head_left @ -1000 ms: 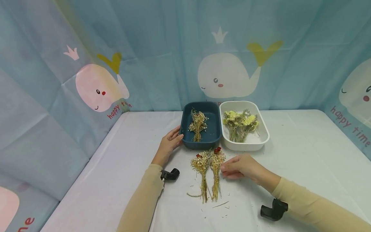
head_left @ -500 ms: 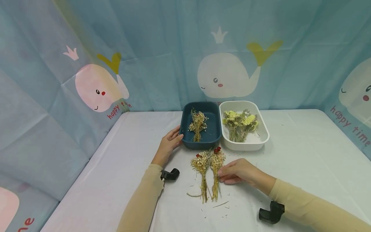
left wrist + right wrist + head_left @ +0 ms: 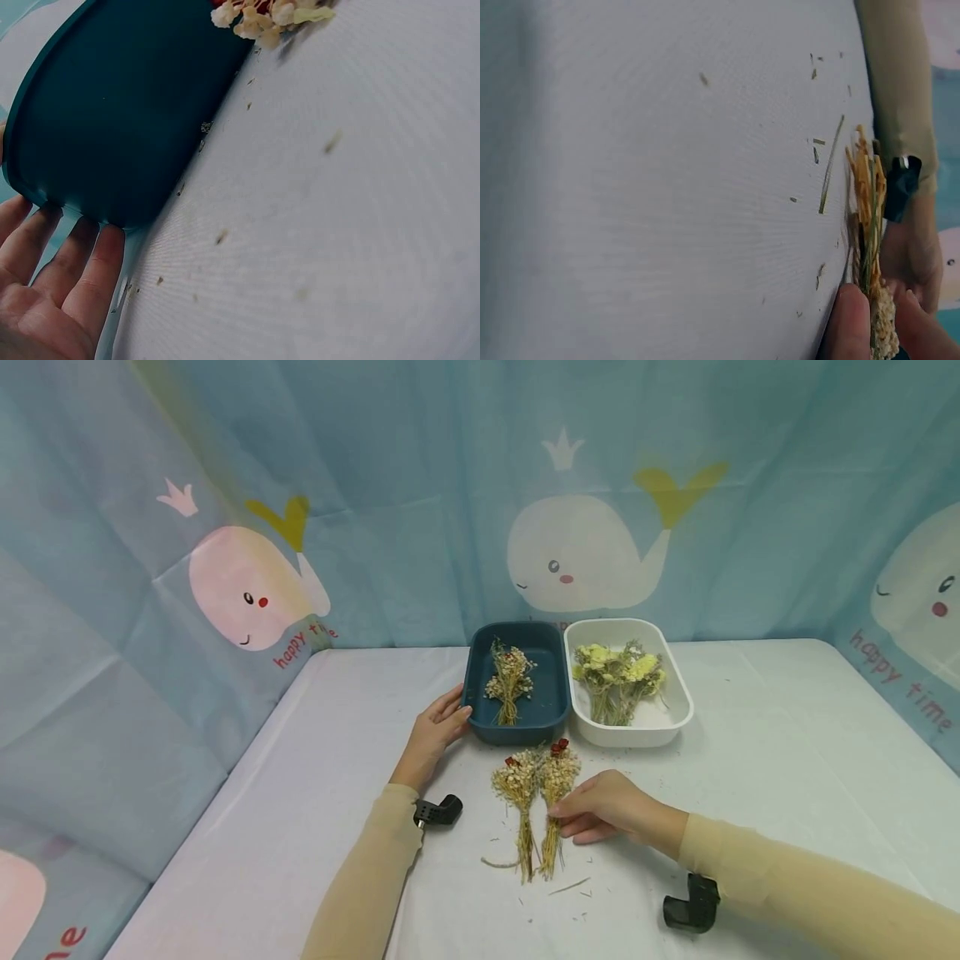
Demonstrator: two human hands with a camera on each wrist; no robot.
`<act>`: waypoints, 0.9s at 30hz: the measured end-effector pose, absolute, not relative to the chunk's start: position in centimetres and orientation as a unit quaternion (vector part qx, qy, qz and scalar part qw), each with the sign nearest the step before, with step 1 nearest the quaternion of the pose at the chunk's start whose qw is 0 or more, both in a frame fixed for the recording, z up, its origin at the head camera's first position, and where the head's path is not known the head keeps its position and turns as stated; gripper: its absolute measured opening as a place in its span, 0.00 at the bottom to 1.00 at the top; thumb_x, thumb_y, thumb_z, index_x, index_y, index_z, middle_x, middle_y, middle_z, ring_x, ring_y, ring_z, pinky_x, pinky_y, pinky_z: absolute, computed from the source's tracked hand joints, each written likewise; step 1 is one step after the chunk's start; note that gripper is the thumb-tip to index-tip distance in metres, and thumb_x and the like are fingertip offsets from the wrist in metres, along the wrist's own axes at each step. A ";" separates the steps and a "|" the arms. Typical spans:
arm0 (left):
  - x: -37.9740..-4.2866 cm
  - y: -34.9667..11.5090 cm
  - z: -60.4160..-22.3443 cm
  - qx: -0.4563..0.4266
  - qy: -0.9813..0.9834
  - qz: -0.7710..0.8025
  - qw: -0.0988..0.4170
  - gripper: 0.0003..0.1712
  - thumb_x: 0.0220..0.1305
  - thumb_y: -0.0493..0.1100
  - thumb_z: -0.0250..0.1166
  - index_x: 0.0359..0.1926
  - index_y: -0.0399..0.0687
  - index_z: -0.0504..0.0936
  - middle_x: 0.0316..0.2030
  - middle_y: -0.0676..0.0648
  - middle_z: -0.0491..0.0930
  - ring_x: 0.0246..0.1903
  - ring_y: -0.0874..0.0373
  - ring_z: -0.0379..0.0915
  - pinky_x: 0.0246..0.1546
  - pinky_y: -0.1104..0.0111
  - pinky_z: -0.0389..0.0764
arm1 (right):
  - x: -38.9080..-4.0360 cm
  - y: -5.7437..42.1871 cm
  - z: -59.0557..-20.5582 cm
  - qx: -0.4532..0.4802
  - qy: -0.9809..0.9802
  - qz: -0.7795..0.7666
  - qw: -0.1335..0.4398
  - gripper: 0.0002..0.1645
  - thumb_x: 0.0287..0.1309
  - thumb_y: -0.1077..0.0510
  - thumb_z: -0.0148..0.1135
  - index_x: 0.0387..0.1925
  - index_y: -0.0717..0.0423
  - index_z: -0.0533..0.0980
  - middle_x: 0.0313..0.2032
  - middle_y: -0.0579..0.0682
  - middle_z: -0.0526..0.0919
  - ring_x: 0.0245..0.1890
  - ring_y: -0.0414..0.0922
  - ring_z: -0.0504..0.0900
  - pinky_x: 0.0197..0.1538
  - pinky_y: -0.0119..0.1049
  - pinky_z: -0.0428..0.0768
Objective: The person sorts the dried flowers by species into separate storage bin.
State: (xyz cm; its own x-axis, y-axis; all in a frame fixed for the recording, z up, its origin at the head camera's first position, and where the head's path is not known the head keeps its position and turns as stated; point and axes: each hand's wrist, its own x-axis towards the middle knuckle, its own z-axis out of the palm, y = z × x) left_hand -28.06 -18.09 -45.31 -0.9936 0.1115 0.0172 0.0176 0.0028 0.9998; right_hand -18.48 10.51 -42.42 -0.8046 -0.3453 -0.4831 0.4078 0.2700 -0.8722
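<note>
My right hand [image 3: 613,807] pinches the right-hand bunch of dried flowers [image 3: 559,777] around its stems, between thumb and fingers. This bunch has small cream blooms, dark red heads and straw-coloured stems [image 3: 868,217]. Just left of it lies a similar dried bunch [image 3: 516,782], with a short piece of twine [image 3: 499,863] beside its stems. My left hand [image 3: 430,739] touches the left side of the dark blue tray [image 3: 551,693], its fingers extended against the wall in the left wrist view. Inside that tray rests another cream dried bunch [image 3: 510,681].
A white tray [image 3: 675,714] stands against the blue one's right side and holds yellow dried flowers [image 3: 618,677]. Bits of stem [image 3: 570,887] are scattered on the white tablecloth [image 3: 787,735]. Behind the table hangs a blue whale-print curtain [image 3: 420,527].
My right hand has moved left from beside the right-hand dried bunch and taken hold of its stems. The left hand stays at the blue tray.
</note>
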 end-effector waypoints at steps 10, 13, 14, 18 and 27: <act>-28.0 -18.3 -45.2 0.048 0.711 0.701 0.036 0.33 0.70 0.47 0.63 0.73 0.56 0.66 0.72 0.48 0.67 0.68 0.53 0.69 0.64 0.61 0.77 | -18.3 8.7 -42.4 0.040 0.789 -0.556 0.258 0.09 0.51 0.60 0.75 0.31 0.63 0.86 0.20 0.52 0.87 0.16 0.38 0.83 0.26 0.35 0.86; -28.0 -18.3 -45.2 0.048 0.713 0.699 0.038 0.33 0.70 0.47 0.63 0.74 0.57 0.65 0.72 0.48 0.66 0.68 0.53 0.69 0.63 0.62 0.77 | -18.2 8.4 -42.3 0.044 0.801 -0.544 0.246 0.08 0.50 0.59 0.75 0.29 0.61 0.85 0.18 0.52 0.86 0.15 0.39 0.82 0.24 0.35 0.86; -28.0 -18.3 -45.1 0.047 0.714 0.698 0.038 0.33 0.71 0.47 0.63 0.74 0.56 0.65 0.72 0.48 0.66 0.68 0.53 0.68 0.63 0.63 0.77 | -18.2 8.4 -42.3 0.042 0.804 -0.541 0.242 0.09 0.49 0.59 0.76 0.28 0.61 0.85 0.17 0.52 0.85 0.15 0.39 0.82 0.24 0.35 0.85; -28.0 -18.2 -45.2 0.041 0.709 0.703 0.036 0.33 0.71 0.46 0.63 0.73 0.55 0.66 0.72 0.48 0.67 0.68 0.53 0.69 0.62 0.65 0.78 | -18.3 8.2 -42.2 0.030 0.808 -0.538 0.239 0.08 0.49 0.60 0.75 0.26 0.62 0.85 0.14 0.51 0.84 0.13 0.39 0.81 0.23 0.35 0.85; -28.0 -18.1 -45.1 0.047 0.706 0.705 0.037 0.33 0.71 0.46 0.63 0.73 0.55 0.66 0.72 0.48 0.67 0.68 0.53 0.68 0.67 0.57 0.74 | -18.5 8.5 -42.1 0.044 0.791 -0.550 0.263 0.06 0.52 0.63 0.72 0.29 0.64 0.84 0.15 0.50 0.84 0.14 0.38 0.81 0.24 0.34 0.85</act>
